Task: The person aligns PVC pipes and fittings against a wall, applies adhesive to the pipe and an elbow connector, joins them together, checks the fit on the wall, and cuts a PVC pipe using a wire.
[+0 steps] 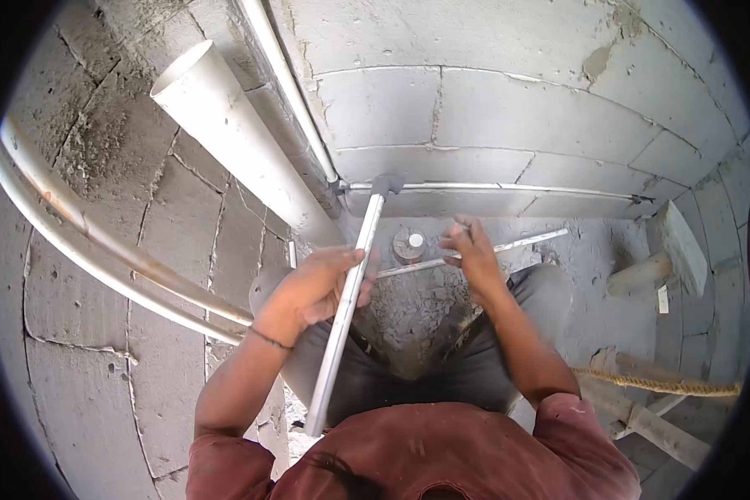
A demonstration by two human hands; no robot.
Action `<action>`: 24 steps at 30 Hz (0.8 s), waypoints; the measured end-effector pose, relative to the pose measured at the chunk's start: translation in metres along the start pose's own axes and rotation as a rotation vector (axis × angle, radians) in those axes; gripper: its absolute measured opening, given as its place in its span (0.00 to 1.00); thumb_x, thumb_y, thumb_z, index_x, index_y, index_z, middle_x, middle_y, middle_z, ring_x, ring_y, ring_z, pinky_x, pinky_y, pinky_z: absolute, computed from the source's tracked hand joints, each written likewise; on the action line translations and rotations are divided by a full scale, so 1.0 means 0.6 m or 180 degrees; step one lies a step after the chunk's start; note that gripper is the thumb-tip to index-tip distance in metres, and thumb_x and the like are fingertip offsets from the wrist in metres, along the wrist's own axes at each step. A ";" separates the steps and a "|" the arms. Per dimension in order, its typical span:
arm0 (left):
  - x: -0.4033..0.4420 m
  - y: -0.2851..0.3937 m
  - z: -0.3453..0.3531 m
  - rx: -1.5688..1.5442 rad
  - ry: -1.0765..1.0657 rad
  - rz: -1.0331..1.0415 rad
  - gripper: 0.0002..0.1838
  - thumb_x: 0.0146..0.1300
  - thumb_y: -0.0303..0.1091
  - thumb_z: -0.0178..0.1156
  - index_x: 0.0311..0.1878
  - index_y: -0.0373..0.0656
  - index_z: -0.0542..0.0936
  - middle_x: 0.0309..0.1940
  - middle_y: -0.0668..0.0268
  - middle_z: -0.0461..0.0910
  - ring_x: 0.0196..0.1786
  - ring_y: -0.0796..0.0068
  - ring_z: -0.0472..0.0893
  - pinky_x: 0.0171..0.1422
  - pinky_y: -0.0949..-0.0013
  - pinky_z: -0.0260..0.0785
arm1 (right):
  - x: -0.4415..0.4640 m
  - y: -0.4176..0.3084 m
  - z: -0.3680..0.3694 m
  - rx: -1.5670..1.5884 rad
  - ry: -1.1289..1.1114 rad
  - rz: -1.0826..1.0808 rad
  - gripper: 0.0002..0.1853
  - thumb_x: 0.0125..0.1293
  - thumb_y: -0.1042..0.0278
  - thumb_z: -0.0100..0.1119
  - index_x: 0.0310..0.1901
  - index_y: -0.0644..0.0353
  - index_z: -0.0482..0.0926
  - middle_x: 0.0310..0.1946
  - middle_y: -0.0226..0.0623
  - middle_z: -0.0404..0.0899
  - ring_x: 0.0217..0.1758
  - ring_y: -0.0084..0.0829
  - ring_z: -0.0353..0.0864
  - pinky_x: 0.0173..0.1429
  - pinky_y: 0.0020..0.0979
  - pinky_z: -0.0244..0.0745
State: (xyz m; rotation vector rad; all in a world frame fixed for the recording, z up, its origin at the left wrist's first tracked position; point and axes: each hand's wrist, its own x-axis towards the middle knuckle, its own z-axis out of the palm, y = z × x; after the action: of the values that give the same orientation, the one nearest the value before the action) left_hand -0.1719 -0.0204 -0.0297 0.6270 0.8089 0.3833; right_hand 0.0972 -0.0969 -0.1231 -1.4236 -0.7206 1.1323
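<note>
My left hand (321, 287) is closed round a thin white plastic pipe (339, 342), which slants from near my chest up towards the wall. A dark grey pipe fitting (387, 184) shows at the pipe's far end. My right hand (475, 254) is raised apart from the pipe, its fingers loosely bent and spaced, with nothing visible in them. Between the hands, on the floor, stands a small round container (408, 247) with a white top. Another thin white pipe (525, 242) lies behind my right hand.
Thin white piping (492, 186) runs along the block wall base. A wide white pipe (242, 133) leans at the left, near two long curved pipes (125, 271). Rubble (412, 312) covers the floor between my legs. At the right are a wooden piece (642, 275) and a rope (658, 384).
</note>
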 end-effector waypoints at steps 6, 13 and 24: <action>0.108 -0.008 -0.036 -0.0316 -0.0022 -0.0092 0.17 0.73 0.37 0.68 0.52 0.32 0.77 0.42 0.52 0.85 0.42 0.57 0.90 0.50 0.53 0.88 | -0.009 0.031 0.005 -0.0332 -0.0356 -0.0162 0.29 0.79 0.61 0.62 0.72 0.66 0.64 0.47 0.43 0.86 0.46 0.32 0.88 0.53 0.33 0.84; 0.147 -0.027 -0.017 -0.0959 0.0039 0.0049 0.24 0.74 0.39 0.68 0.58 0.31 0.70 0.48 0.45 0.83 0.52 0.51 0.88 0.60 0.49 0.87 | -0.034 0.028 0.017 -0.0383 -0.0472 -0.0788 0.33 0.69 0.74 0.69 0.73 0.67 0.65 0.39 0.40 0.86 0.40 0.26 0.86 0.46 0.32 0.80; 0.184 -0.048 0.017 -0.1410 -0.0277 0.0329 0.18 0.79 0.41 0.59 0.57 0.35 0.71 0.51 0.46 0.82 0.55 0.50 0.86 0.66 0.52 0.84 | -0.092 -0.072 0.060 -0.1587 0.0023 -0.2854 0.23 0.58 0.77 0.78 0.56 0.62 0.84 0.44 0.41 0.84 0.45 0.37 0.86 0.48 0.32 0.82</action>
State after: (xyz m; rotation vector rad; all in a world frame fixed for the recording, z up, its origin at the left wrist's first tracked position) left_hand -0.0913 0.0135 -0.1036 0.2689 0.5832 0.6049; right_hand 0.0521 -0.1248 -0.0651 -1.2541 -1.5093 0.2458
